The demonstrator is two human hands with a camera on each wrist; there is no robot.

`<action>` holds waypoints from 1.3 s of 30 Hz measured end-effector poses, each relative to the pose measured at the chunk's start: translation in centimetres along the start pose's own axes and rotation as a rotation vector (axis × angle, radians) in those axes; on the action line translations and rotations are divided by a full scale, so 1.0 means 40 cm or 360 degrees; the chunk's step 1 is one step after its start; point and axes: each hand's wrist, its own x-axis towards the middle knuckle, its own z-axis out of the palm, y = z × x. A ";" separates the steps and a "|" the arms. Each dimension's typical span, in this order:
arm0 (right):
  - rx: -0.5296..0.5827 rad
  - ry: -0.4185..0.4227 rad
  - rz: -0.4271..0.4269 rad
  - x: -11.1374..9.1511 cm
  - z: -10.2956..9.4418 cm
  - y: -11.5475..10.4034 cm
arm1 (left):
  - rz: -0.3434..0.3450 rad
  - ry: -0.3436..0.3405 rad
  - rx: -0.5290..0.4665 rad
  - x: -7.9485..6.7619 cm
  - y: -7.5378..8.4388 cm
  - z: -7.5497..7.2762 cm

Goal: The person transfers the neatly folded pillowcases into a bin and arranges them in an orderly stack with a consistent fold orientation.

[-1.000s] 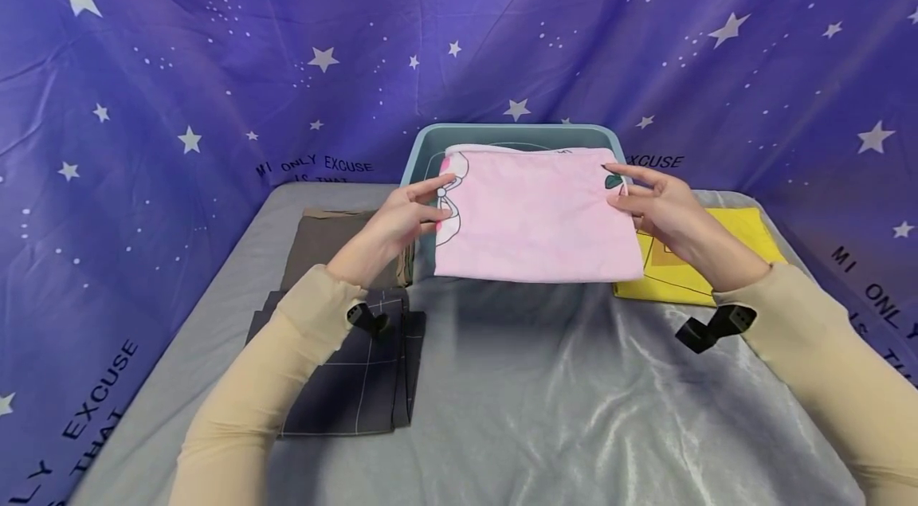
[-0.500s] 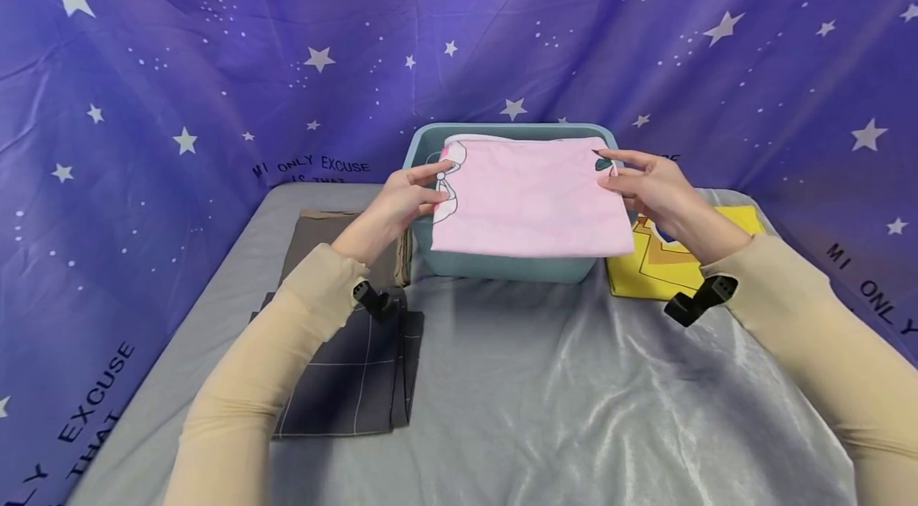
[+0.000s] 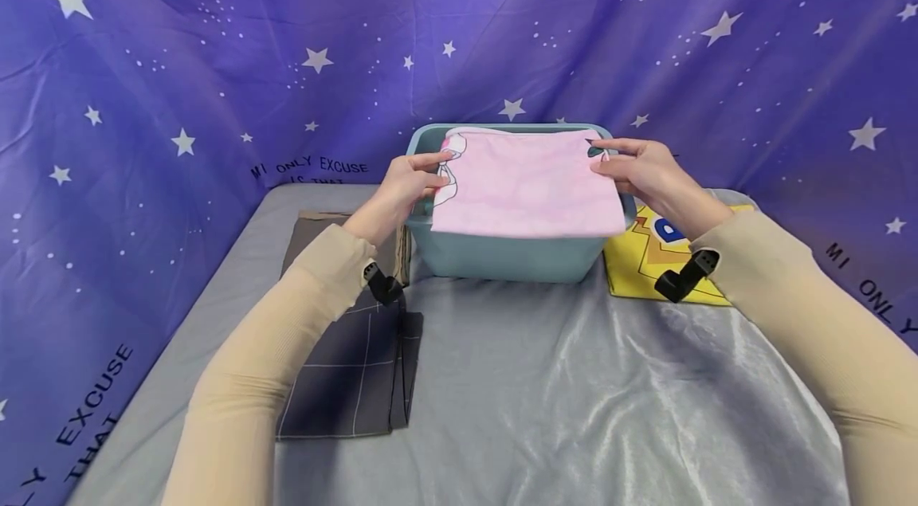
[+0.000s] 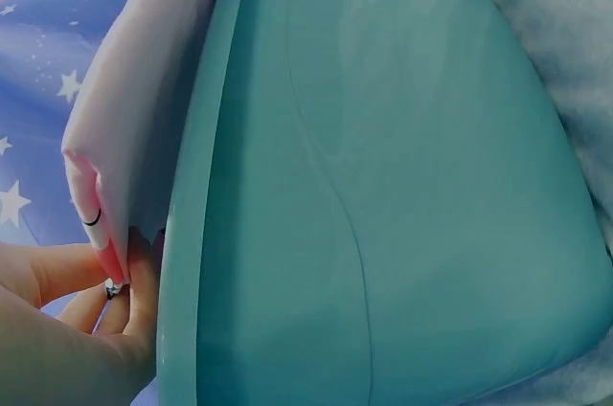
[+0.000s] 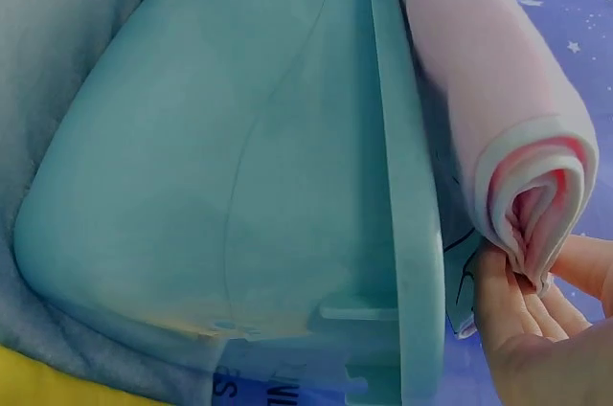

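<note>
A folded pink cloth (image 3: 531, 183) with a bow print at its left edge spans the top of a blue-green plastic bin (image 3: 509, 259). My left hand (image 3: 403, 189) pinches its left side between thumb and fingers. On the opposite side, my right hand (image 3: 649, 171) grips the cloth the same way, near a dark green leaf print. The right wrist view shows the rolled layers of the cloth (image 5: 536, 167) end-on, just above the bin rim (image 5: 417, 234). Most of the bin's inside is hidden under the cloth.
Left of the bin lies a folded brown cloth (image 3: 319, 231), with a dark checked cloth (image 3: 340, 390) in front of it. A folded yellow cloth (image 3: 627, 271) lies at the right. Grey fabric (image 3: 574, 378) covers the surface, and a purple star-printed curtain (image 3: 402, 28) hangs behind.
Both hands have carried the pink cloth away from me and lowered it over the bin. More of the bin's front wall and the yellow cloth now shows.
</note>
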 end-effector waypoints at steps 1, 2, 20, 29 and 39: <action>0.0001 0.0005 0.0002 0.004 0.001 -0.002 | 0.0010 0.0017 0.0018 0.003 0.002 0.001; 0.0003 0.0015 0.0000 0.008 0.002 -0.003 | 0.0022 0.0032 0.0034 0.007 0.003 0.002; -0.0148 0.0090 0.0139 0.058 0.021 -0.045 | 0.0105 0.0172 0.0196 0.053 0.024 0.008; -0.0199 0.0166 0.0125 0.080 0.028 -0.052 | 0.0130 0.0162 0.0185 0.061 0.031 0.010; -0.0230 0.0067 0.0100 0.083 0.032 -0.042 | 0.0081 0.0117 0.0242 0.069 0.031 0.008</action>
